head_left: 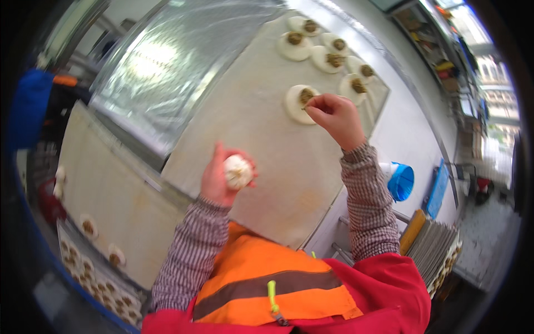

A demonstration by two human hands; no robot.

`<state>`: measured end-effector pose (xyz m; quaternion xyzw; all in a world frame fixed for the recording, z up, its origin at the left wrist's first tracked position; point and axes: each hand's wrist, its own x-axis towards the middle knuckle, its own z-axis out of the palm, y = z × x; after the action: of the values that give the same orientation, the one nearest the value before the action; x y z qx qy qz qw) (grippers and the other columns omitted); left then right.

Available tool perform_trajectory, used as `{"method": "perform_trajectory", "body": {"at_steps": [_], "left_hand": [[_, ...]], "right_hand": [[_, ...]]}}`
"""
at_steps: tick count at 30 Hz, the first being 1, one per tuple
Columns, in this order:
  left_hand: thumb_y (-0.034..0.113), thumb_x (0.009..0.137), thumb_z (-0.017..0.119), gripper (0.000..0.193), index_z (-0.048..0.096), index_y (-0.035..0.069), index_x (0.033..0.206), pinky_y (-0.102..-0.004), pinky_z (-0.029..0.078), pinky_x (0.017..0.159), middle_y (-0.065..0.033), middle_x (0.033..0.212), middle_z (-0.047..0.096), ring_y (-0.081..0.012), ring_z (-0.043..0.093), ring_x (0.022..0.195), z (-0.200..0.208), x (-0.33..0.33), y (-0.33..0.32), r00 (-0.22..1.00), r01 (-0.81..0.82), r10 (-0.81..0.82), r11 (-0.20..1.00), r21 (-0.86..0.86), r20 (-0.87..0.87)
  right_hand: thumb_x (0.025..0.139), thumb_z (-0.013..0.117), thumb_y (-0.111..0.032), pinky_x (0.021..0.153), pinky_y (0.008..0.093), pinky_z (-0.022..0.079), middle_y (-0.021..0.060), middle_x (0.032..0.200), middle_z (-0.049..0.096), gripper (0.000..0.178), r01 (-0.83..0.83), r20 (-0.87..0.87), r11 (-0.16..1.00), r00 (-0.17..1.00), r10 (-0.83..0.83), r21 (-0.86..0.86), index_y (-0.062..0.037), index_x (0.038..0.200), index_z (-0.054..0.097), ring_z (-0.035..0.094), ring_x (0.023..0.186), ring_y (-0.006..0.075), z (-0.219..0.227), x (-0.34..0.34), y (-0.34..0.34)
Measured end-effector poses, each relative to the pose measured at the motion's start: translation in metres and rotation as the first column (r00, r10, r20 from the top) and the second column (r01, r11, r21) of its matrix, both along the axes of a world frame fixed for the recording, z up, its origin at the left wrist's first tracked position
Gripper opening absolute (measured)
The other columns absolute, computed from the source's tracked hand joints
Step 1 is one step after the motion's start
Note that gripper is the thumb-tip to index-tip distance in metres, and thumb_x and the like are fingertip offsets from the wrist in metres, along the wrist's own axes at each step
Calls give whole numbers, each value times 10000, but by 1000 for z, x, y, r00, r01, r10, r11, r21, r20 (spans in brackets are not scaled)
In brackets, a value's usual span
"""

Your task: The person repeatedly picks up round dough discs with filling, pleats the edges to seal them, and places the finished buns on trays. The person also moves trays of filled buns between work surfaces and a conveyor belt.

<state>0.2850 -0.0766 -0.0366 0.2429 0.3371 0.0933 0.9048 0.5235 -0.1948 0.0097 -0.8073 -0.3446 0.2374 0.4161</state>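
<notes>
A round white bun (238, 171) with a pleated, gathered top rests in my left hand (216, 173), the fingers curled round its side. My right hand (338, 119) is further out, thumb and forefinger pinched together over the right side of a flat dough wrapper (293, 106). Brown-green filling (306, 95) sits in a clump on that wrapper. Whether the fingertips touch the dough or hold a bit of something, I cannot tell. Behind it, several more wrappers (295, 51) lie flat, each topped with filling.
The pale worktop (245, 125) extends ahead, beside a plastic-covered surface (147, 72) at far left. A tray of buns (103, 286) stands at lower left, near a second pale board (119, 195). To the right are a blue-lined bucket (401, 182) and stacked trays (436, 245).
</notes>
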Motion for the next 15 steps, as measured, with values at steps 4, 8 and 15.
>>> {"method": "perform_trajectory", "body": {"at_steps": [4, 8, 15], "left_hand": [[585, 966, 282, 607, 575, 59, 891, -333, 523, 487, -116, 750, 626, -245, 644, 676, 10, -9, 3, 987, 61, -65, 998, 31, 148], [587, 966, 289, 612, 556, 39, 914, -323, 522, 496, -86, 753, 626, -192, 632, 645, 27, -44, 12, 992, -68, 61, 996, 62, 112], [541, 985, 299, 574, 565, 40, 896, -283, 515, 561, -67, 736, 606, -168, 612, 633, 32, -130, 37, 933, -306, 316, 948, -81, 170]], "right_hand": [[768, 682, -8, 559, 235, 467, 53, 713, 625, 78, -279, -126, 927, 940, 317, 252, -5, 845, 681, 567, 613, 92, 21, -88, 17], [727, 692, -15, 558, 299, 490, 97, 756, 626, 117, -454, 124, 831, 890, 438, 321, -21, 841, 667, 594, 609, 208, 34, -148, 45], [697, 700, -62, 635, 374, 513, 95, 829, 612, 192, -716, 442, 634, 688, 575, 291, -32, 877, 641, 612, 731, 288, 43, -230, 88]]}}
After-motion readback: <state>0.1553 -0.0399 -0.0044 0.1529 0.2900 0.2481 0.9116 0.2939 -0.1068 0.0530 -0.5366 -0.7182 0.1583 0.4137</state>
